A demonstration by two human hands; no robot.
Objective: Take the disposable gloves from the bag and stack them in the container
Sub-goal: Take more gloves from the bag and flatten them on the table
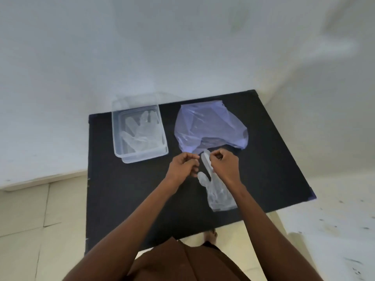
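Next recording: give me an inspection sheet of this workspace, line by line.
Surface: black table top, against a white wall.
Job's things: clear container at far left with gloves inside; purple bag at far centre, mouth toward the person; one clear glove lying near the right forearm.
Clutter: nothing seen.
Hands: left hand and right hand both pinch a clear glove finger between them.
Cables: nothing seen.
Surroundings: tiled floor, a bare foot under the table edge.

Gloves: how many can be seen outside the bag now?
At least 3: two or more lie stacked in the container, one glove hangs between the left hand and right hand. The bag may hide more.
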